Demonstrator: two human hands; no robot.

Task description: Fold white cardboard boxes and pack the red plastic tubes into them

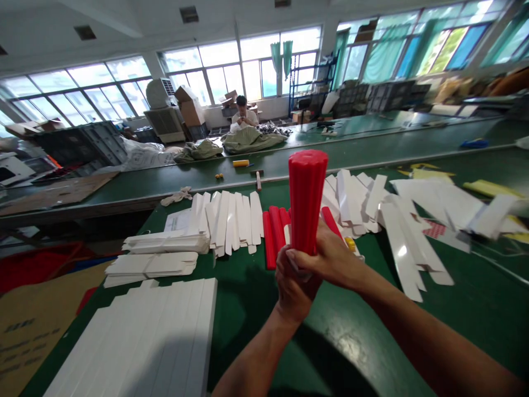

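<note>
A red fluted plastic tube (306, 201) stands upright, narrowing toward its lower end. My left hand (296, 289) and my right hand (324, 259) are wrapped around its base, with the right hand on top and the lower end hidden. Just behind them lie several flat red strips (273, 237). White creased plastic strips (229, 220) fan out on the green work table (256, 314) to the left, and more (351, 204) lie to the right. Neither hand touches these.
Stacks of white strips (157, 259) and a large white pile (144, 342) sit at the near left. Beyond the table runs a green belt (165, 182) with small tools. Past it, a seated co-worker (243, 113) works behind green sacks (252, 140).
</note>
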